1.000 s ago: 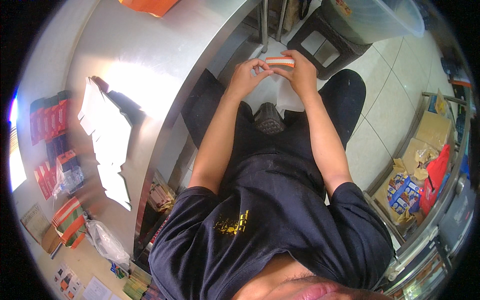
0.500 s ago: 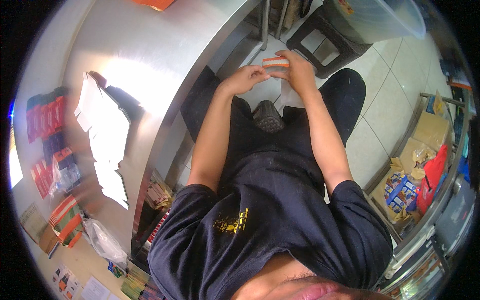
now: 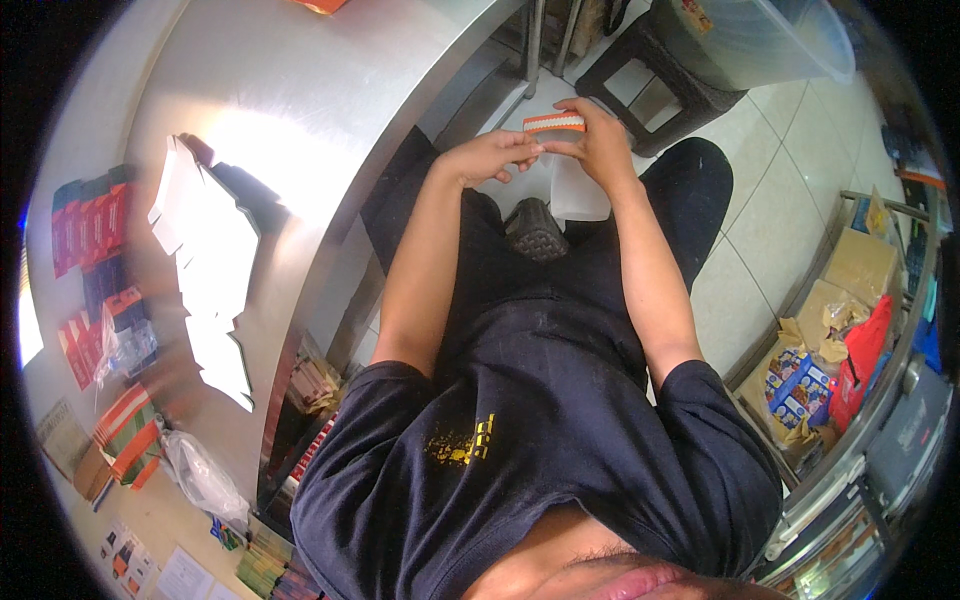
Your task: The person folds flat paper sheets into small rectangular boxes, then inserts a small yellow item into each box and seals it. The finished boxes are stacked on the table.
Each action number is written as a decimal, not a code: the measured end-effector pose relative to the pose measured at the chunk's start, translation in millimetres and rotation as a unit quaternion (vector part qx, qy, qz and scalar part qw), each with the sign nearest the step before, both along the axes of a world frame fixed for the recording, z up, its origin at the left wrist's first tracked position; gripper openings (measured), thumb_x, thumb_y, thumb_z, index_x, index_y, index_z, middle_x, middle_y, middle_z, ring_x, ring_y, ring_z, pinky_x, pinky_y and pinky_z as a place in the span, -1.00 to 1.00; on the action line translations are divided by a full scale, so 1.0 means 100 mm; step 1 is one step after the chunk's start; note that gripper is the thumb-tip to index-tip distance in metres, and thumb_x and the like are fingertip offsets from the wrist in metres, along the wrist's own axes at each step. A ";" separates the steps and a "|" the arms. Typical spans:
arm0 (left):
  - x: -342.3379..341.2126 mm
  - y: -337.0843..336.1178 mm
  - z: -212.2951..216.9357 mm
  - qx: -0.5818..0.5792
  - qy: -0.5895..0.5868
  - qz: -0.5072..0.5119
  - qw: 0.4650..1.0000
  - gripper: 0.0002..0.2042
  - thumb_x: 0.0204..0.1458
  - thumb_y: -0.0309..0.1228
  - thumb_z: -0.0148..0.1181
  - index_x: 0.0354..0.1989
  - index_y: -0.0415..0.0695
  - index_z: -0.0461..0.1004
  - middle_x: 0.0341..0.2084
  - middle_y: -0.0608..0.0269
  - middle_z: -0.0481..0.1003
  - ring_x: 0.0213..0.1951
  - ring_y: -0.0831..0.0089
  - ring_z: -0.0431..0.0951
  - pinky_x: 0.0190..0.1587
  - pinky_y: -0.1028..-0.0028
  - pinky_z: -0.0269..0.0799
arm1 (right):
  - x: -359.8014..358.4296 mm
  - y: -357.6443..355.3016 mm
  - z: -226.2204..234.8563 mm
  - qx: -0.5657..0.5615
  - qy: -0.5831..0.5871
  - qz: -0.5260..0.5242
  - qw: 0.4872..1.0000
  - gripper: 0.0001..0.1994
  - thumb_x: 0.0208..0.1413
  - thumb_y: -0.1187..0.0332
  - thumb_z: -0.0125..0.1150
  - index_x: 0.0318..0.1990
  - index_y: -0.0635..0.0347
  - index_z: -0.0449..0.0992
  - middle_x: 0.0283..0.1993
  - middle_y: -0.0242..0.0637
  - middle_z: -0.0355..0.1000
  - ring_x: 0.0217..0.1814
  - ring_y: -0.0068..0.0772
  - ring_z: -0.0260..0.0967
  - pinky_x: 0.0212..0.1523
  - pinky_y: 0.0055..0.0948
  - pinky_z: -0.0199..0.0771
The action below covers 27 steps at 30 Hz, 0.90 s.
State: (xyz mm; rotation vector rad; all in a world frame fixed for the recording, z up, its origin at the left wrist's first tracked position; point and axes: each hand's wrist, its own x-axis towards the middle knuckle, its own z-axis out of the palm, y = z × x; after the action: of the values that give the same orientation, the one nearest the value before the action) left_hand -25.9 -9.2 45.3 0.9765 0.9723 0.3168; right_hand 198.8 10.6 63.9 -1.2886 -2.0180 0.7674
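My right hand [image 3: 603, 145] is closed around a small orange piece with a white ribbed band [image 3: 553, 123], held above the floor between my knees. Its exact kind is unclear. My left hand [image 3: 490, 158] is beside it, thumb and forefinger pinched near my right thumb tip; whatever they grip is too small to name. Below my right hand a pale, whitish sheet or bag [image 3: 580, 195] shows, and I cannot tell whether it is attached. A dark ridged object [image 3: 536, 230] sits between my thighs.
A steel table [image 3: 290, 60] runs along my left, bearing white cut-out sheets [image 3: 215, 240], red packets [image 3: 90, 225] and a clear plastic bag [image 3: 205, 480]. Ahead, a dark stool [image 3: 655, 95] supports a translucent tub [image 3: 760, 40]. Cardboard and a red bag [image 3: 862, 355] fill a rack at right.
My left fingertips have shifted slightly, their other fingers curling lower. The orange and white piece has tilted a little, and more of the pale sheet shows below my right hand.
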 end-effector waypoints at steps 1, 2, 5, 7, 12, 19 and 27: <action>-0.01 0.00 -0.01 -0.007 -0.015 0.008 1.000 -0.72 0.30 -0.08 0.13 -0.15 -0.04 0.46 -0.38 0.55 0.35 -0.30 0.70 0.30 -0.40 0.65 0.20 | -0.01 0.00 0.01 0.000 0.003 -0.002 1.000 -0.39 -0.24 0.10 0.62 -0.01 0.18 0.55 -0.07 -0.08 0.59 -0.02 -0.01 0.56 -0.04 -0.21 0.54; -0.03 -0.01 -0.01 -0.013 -0.030 0.017 0.999 -0.73 0.30 -0.09 0.13 -0.15 -0.04 0.46 -0.38 0.54 0.35 -0.31 0.70 0.30 -0.42 0.67 0.18 | 0.00 0.00 0.02 -0.014 0.010 -0.016 1.000 -0.39 -0.24 0.10 0.62 -0.02 0.18 0.55 -0.08 -0.07 0.59 -0.02 -0.02 0.56 -0.04 -0.22 0.54; -0.04 0.00 0.02 -0.011 -0.041 0.054 0.998 -0.76 0.32 -0.13 0.10 -0.16 -0.05 0.45 -0.38 0.51 0.35 -0.33 0.72 0.28 -0.47 0.70 0.13 | 0.05 0.01 0.05 -0.045 0.035 -0.057 0.997 -0.39 -0.23 0.10 0.63 -0.02 0.19 0.56 -0.09 -0.06 0.60 -0.03 -0.06 0.57 -0.03 -0.25 0.54; -0.04 0.01 0.04 -0.010 -0.048 0.075 0.996 -0.77 0.33 -0.15 0.09 -0.17 -0.06 0.45 -0.37 0.49 0.35 -0.34 0.72 0.27 -0.49 0.71 0.11 | 0.08 0.02 0.03 -0.055 0.059 -0.078 0.994 -0.39 -0.22 0.10 0.64 -0.02 0.20 0.56 -0.09 -0.07 0.60 -0.04 -0.12 0.58 -0.02 -0.28 0.53; -0.07 0.05 -0.02 -0.022 -0.083 0.073 0.994 -0.74 0.29 -0.05 0.11 -0.20 0.03 0.49 -0.35 0.54 0.37 -0.25 0.69 0.31 -0.13 0.46 0.27 | 0.09 0.01 0.03 -0.085 0.092 -0.086 0.988 -0.40 -0.18 0.10 0.64 0.00 0.23 0.56 -0.10 -0.12 0.61 -0.03 -0.23 0.58 0.01 -0.32 0.52; -0.01 0.03 0.00 -0.031 -0.140 0.154 0.978 -0.69 0.34 -0.08 0.06 -0.08 -0.06 0.51 -0.27 0.48 0.44 -0.26 0.64 0.34 -0.21 0.51 0.31 | 0.09 0.03 -0.02 -0.090 0.098 -0.087 0.987 -0.39 -0.17 0.07 0.63 0.00 0.24 0.56 -0.10 -0.12 0.62 -0.04 -0.25 0.58 0.00 -0.33 0.53; 0.04 0.02 0.10 -0.034 -0.145 0.257 0.955 -0.75 0.29 -0.17 0.17 -0.07 -0.09 0.49 -0.30 0.43 0.46 -0.29 0.66 0.39 -0.42 0.63 0.31 | 0.10 0.05 -0.06 -0.086 0.088 -0.106 0.987 -0.42 -0.14 0.08 0.61 -0.02 0.24 0.57 -0.13 -0.12 0.63 -0.06 -0.23 0.60 -0.03 -0.32 0.54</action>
State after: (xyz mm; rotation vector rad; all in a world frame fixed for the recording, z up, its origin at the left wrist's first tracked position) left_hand -22.2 -7.2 55.2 0.5781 0.9461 0.8335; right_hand 209.3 15.3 58.3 -1.4496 -1.6737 0.9333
